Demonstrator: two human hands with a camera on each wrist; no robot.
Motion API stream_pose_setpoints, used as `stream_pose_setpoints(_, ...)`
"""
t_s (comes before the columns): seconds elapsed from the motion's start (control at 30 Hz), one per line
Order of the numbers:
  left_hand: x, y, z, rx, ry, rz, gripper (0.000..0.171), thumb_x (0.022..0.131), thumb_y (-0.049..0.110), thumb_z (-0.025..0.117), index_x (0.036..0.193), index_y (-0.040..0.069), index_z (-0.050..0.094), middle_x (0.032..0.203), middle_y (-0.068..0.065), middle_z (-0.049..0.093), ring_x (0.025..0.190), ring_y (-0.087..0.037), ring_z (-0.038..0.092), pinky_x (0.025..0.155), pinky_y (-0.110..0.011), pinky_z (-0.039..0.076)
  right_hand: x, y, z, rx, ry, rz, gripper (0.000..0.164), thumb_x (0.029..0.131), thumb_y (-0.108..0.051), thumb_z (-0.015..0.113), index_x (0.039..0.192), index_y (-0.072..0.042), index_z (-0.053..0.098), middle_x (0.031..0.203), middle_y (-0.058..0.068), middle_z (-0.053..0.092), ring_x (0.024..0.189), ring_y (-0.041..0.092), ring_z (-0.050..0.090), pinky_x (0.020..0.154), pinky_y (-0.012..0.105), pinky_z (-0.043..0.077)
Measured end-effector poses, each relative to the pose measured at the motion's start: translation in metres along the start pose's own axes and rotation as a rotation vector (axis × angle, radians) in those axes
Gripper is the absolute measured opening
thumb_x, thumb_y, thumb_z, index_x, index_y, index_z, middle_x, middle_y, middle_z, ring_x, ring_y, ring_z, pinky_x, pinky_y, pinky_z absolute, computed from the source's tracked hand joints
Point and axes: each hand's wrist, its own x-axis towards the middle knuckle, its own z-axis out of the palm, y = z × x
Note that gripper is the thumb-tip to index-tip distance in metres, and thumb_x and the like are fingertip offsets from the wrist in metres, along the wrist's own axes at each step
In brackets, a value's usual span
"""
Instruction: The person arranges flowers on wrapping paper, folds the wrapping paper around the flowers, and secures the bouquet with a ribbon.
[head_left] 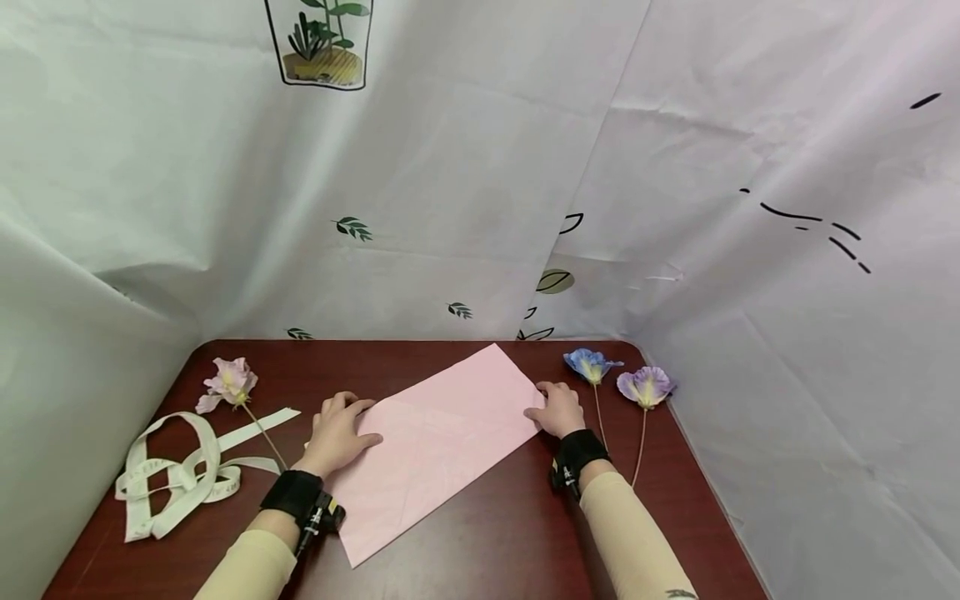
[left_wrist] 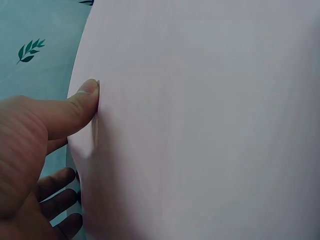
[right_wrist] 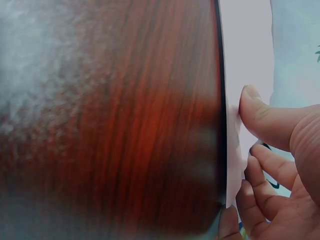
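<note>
A flat rectangular sheet of pink paper (head_left: 442, 442) lies slanted over the middle of the dark red table, its upper right corner pointing to the back. At the sheet's left edge, my left hand (head_left: 337, 433) pinches the paper, thumb on top and fingers beneath. The left wrist view shows that thumb (left_wrist: 75, 110) pressing a small buckle into the paper. My right hand (head_left: 558, 408) pinches the right short edge. In the right wrist view the right thumb (right_wrist: 270, 120) sits on the paper's face, with the other fingers curled at its edge and partly hidden behind it.
Left on the table (head_left: 480, 550) lies a loosely tangled white ribbon (head_left: 198, 450) with a pink artificial flower (head_left: 231, 383) beside it, its stem crossing one ribbon end. At the right are a blue flower (head_left: 590, 365) and a purple flower (head_left: 645, 387). A white printed curtain (head_left: 450, 167) hangs behind.
</note>
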Motion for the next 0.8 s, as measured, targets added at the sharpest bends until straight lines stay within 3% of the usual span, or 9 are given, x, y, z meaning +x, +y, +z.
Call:
stream_pose_setpoints(0.33, 0.002, 0.006, 0.003, -0.034, 0.047, 0.035, 0.052, 0.074, 0.022, 0.091, 0.115, 0.009, 0.063, 0.133, -0.020, 0.053, 0.129, -0.043, 0.038, 0.095, -0.061, 0.031, 0.006, 0.000, 0.002, 0.027, 0.018, 0.030, 0.065, 0.079, -0.028, 0.087, 0.134, -0.007, 0.059, 0.120, 0.018, 0.058, 0.115, 0.040, 0.051, 0.092, 0.062, 0.042)
stream_pose_setpoints(0.53, 0.005, 0.011, 0.002, 0.006, 0.042, 0.026, 0.046, 0.070, 0.023, 0.093, 0.102, 0.012, 0.063, 0.102, -0.007, 0.065, 0.117, -0.038, 0.048, 0.090, -0.056, 0.034, 0.009, 0.001, 0.002, 0.035, 0.031, 0.040, 0.063, 0.076, -0.029, 0.089, 0.127, -0.005, 0.060, 0.116, 0.018, 0.061, 0.111, 0.038, 0.055, 0.091, 0.061, 0.044)
stream_pose_setpoints(0.67, 0.004, 0.011, 0.000, 0.020, 0.015, -0.019, 0.050, 0.070, 0.025, 0.092, 0.108, 0.010, 0.063, 0.082, -0.001, 0.062, 0.106, -0.035, 0.054, 0.090, -0.053, 0.036, 0.010, 0.001, 0.001, 0.016, 0.015, 0.043, 0.062, 0.076, -0.030, 0.088, 0.125, -0.003, 0.062, 0.117, 0.019, 0.064, 0.109, 0.039, 0.058, 0.091, 0.062, 0.044)
stream_pose_setpoints(0.8, 0.004, 0.010, -0.002, 0.053, 0.011, -0.014, 0.054, 0.071, 0.028, 0.092, 0.114, 0.005, 0.068, 0.084, -0.004, 0.068, 0.100, -0.034, 0.059, 0.089, -0.053, 0.041, 0.010, 0.002, -0.001, -0.006, -0.016, 0.041, 0.054, 0.078, -0.033, 0.086, 0.119, -0.005, 0.065, 0.106, 0.013, 0.070, 0.100, 0.035, 0.061, 0.091, 0.061, 0.044)
